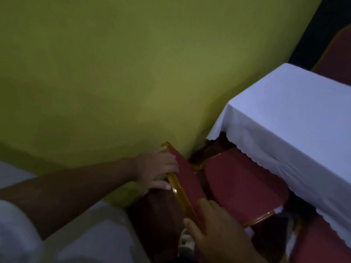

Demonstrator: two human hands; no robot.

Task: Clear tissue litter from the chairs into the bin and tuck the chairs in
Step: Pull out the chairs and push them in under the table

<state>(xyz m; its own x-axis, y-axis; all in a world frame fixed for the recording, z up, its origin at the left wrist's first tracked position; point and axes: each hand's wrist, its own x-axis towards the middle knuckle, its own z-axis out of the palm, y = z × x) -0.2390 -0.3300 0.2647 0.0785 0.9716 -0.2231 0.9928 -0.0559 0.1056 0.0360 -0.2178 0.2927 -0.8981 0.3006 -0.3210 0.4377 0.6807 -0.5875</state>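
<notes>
A red padded chair with a gold frame stands beside the yellow-green wall. Its backrest (187, 179) runs from upper left to lower right, and its seat (245, 185) reaches partly under the white tablecloth. My left hand (158, 167) grips the top corner of the backrest, fingers over the red pad and thumb under the gold rail (179, 194). My right hand (218, 230) holds the lower end of the same backrest, fingers wrapped over its edge. No tissue or bin is visible.
A table (296, 114) under a scalloped white cloth fills the right side. A second red chair seat (322, 242) sits at the lower right, and another red chair back (340, 56) shows at the far right. The wall (114, 73) is close on the left. My shoe (187, 242) is below.
</notes>
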